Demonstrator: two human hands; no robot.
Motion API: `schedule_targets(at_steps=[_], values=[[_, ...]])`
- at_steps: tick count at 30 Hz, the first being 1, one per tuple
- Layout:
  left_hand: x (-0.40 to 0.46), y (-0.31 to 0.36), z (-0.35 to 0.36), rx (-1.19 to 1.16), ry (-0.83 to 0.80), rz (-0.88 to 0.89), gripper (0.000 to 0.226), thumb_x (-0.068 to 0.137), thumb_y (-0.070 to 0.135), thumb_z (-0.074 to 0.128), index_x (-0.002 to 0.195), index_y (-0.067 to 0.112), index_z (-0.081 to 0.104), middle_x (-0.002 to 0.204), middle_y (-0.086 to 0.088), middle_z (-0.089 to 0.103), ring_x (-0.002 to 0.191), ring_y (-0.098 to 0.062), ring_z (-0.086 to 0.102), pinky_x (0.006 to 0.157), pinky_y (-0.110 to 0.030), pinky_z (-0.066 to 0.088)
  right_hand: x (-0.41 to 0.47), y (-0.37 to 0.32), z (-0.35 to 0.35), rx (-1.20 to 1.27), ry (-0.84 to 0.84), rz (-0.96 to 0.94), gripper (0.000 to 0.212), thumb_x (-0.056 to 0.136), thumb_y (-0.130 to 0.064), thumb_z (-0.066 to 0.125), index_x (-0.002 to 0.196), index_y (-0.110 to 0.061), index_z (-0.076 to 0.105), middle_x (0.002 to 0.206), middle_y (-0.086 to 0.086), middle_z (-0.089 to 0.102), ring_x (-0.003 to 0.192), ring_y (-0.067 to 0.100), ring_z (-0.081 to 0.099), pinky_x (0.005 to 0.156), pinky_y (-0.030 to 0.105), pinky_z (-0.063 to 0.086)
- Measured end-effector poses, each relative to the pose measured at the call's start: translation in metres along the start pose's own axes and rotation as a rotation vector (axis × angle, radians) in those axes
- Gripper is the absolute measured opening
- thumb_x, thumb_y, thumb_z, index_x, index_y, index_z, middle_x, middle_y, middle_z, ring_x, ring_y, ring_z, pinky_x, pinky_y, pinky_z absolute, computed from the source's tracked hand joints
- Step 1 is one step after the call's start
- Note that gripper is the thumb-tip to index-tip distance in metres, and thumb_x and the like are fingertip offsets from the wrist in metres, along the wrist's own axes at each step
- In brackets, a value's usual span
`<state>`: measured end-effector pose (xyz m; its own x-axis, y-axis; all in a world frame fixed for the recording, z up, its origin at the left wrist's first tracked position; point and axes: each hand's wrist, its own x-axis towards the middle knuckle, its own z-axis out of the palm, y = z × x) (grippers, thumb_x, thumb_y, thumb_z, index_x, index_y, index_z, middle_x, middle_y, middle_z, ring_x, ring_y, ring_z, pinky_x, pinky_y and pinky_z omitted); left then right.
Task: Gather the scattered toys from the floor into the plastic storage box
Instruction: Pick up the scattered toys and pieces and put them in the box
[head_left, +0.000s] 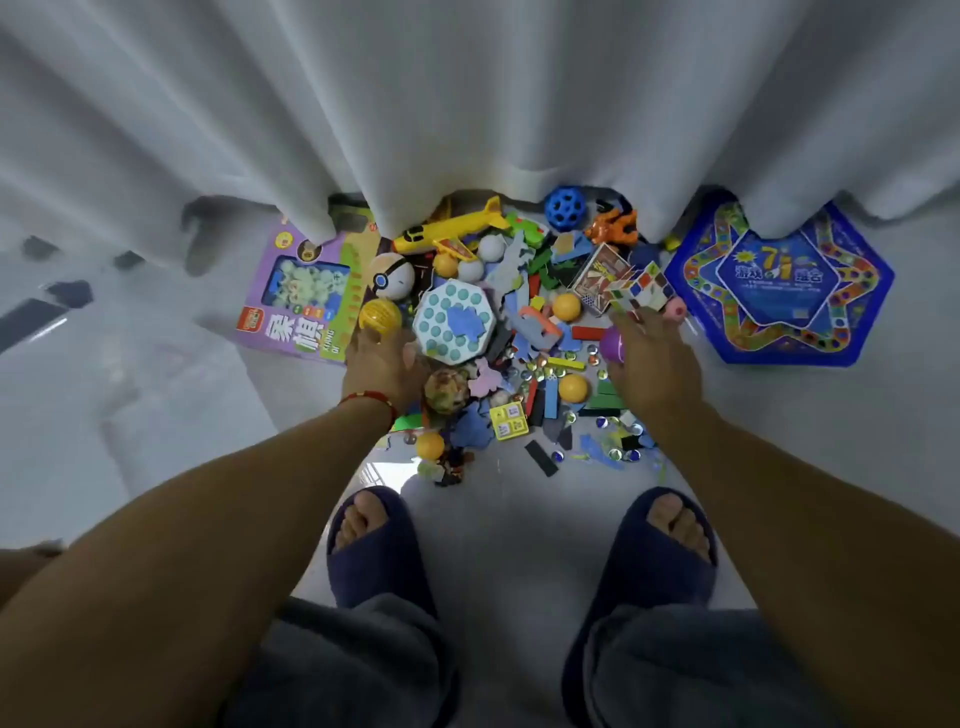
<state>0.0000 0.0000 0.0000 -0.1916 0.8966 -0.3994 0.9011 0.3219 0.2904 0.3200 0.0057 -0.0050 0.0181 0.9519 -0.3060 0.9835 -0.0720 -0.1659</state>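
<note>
A pile of toys lies on the pale floor below a white curtain. My left hand (383, 366) reaches into the pile's left side, fingers by a yellow ball (380, 315) and thumb beside a white-and-teal octagonal pop toy (454, 322). My right hand (653, 366) stretches over the right side. Its fingertips touch the near edge of a puzzle cube (643, 290), and a purple ball (612, 343) sits against its thumb side. Neither hand plainly grips anything. Orange balls (573, 387), a yellow toy plane (457, 227) and several glass marbles lie among blocks. No storage box is in view.
A purple toy box (296, 301) lies left of the pile and a blue hexagonal game board (779, 291) to the right. The white curtain (467, 104) hangs over the pile's far edge. My feet in dark slippers (379, 551) stand just short of the toys.
</note>
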Motion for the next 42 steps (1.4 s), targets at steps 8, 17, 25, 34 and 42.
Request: schedule_targets(at_steps=[8, 17, 25, 34, 42], values=[[0.028, -0.001, 0.012, 0.080, -0.069, -0.103, 0.034, 0.088, 0.036, 0.061, 0.120, 0.023, 0.062, 0.122, -0.022, 0.050, 0.117, -0.045, 0.047, 0.102, -0.048, 0.042, 0.016, -0.009, 0.027, -0.099, 0.126, 0.074, 0.067, 0.072, -0.016, 0.085, 0.129, -0.011, 0.049, 0.127, 0.019, 0.056, 0.117, 0.038, 0.048, 0.086, 0.047, 0.048], [0.008, 0.011, -0.084, 0.313, -0.132, 0.016, 0.053, 0.073, 0.044, 0.072, 0.120, 0.024, 0.058, 0.128, -0.019, 0.042, 0.106, -0.041, 0.052, 0.083, -0.043, 0.051, -0.035, -0.097, -0.028, 1.158, -0.048, 0.435, 0.043, 0.083, -0.042, 0.069, 0.118, -0.023, 0.053, 0.119, 0.011, 0.055, 0.094, 0.030, 0.065, 0.069, 0.043, 0.062], [-0.079, -0.088, -0.294, -0.246, -0.355, -0.355, 0.042, 0.069, 0.031, 0.077, 0.097, 0.003, 0.066, 0.097, -0.017, 0.066, 0.075, -0.028, 0.071, 0.065, -0.036, 0.060, -0.108, -0.304, -0.103, 1.499, -0.712, -0.002, 0.031, 0.095, -0.039, 0.058, 0.115, -0.016, 0.057, 0.090, 0.015, 0.066, 0.056, 0.025, 0.063, 0.049, 0.028, 0.039], [-0.176, -0.231, -0.225, -1.372, 0.031, -0.843, 0.022, 0.088, 0.019, 0.066, 0.101, 0.004, 0.056, 0.104, -0.019, 0.057, 0.084, -0.028, 0.062, 0.078, -0.045, 0.059, -0.138, -0.405, -0.097, 1.178, -0.939, -0.028, 0.032, 0.096, -0.026, 0.058, 0.122, -0.009, 0.055, 0.122, 0.022, 0.060, 0.100, 0.033, 0.069, 0.074, 0.038, 0.059], [-0.179, -0.233, -0.192, -1.478, 0.023, -0.943, 0.049, 0.092, 0.015, 0.058, 0.137, 0.007, 0.041, 0.140, -0.022, 0.038, 0.125, -0.041, 0.047, 0.055, -0.050, 0.054, -0.137, -0.350, -0.097, 0.951, -0.691, -0.067, 0.020, 0.091, -0.019, 0.064, 0.106, -0.005, 0.067, 0.091, 0.012, 0.070, 0.061, 0.017, 0.065, 0.044, 0.018, 0.047]])
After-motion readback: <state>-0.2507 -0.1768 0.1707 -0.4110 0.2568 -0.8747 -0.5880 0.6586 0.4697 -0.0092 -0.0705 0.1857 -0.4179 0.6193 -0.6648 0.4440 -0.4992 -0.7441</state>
